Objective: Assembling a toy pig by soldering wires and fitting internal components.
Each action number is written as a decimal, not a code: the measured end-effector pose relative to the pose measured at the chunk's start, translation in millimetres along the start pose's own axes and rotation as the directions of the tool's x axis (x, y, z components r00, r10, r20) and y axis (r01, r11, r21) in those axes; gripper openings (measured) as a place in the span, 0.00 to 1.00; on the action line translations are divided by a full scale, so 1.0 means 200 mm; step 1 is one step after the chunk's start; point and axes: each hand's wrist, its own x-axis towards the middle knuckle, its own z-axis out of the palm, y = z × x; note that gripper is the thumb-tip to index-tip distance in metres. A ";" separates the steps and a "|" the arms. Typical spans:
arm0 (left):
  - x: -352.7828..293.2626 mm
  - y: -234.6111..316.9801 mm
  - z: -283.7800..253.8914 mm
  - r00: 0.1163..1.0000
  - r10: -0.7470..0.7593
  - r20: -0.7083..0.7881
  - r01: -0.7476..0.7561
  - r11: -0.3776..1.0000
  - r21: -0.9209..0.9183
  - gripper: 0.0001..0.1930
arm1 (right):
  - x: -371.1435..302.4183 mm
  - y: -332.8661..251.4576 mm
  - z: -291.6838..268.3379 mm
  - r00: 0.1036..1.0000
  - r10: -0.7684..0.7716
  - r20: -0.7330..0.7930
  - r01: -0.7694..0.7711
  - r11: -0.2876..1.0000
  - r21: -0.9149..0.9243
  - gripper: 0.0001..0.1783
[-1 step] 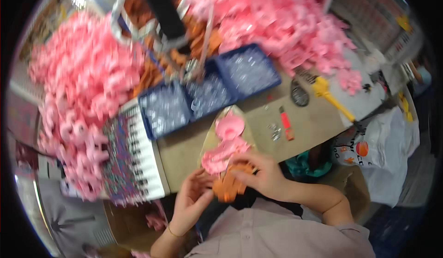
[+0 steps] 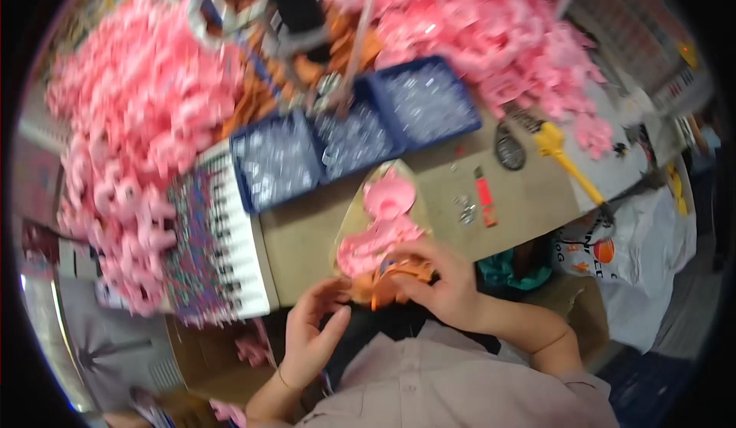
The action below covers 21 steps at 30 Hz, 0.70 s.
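Holds between thumb and fingers of the right hand (image 2: 448, 284) an orange moulded piece (image 2: 379, 288), lumpy in outline, partly hidden by the grip, close to the near edge of the tabletop (image 2: 303, 255) and just beside the loosely curved fingers of the left hand (image 2: 313, 322). Shows just beyond it pink moulded plastic (image 2: 381, 245), lying on a pale tan board (image 2: 352, 223) tapered at the far end, with a rounded, dished part farthest away and a broader, uneven part nearer.
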 end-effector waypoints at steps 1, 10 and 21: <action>-0.03 -0.01 -0.02 1.000 -0.008 0.007 0.008 0.996 0.088 0.29 | 0.01 0.05 0.04 0.946 -0.312 -0.086 0.294 0.941 -0.170 0.17; 0.28 0.05 -0.08 0.958 -0.215 -0.190 0.098 0.867 -0.489 0.29 | 0.10 0.10 0.09 0.852 -0.348 0.392 0.481 0.817 -0.319 0.29; 0.42 0.15 -0.28 0.940 -0.329 0.087 0.339 0.925 -0.171 0.20 | 0.47 0.18 -0.07 0.761 -0.317 0.566 0.484 0.858 -0.171 0.16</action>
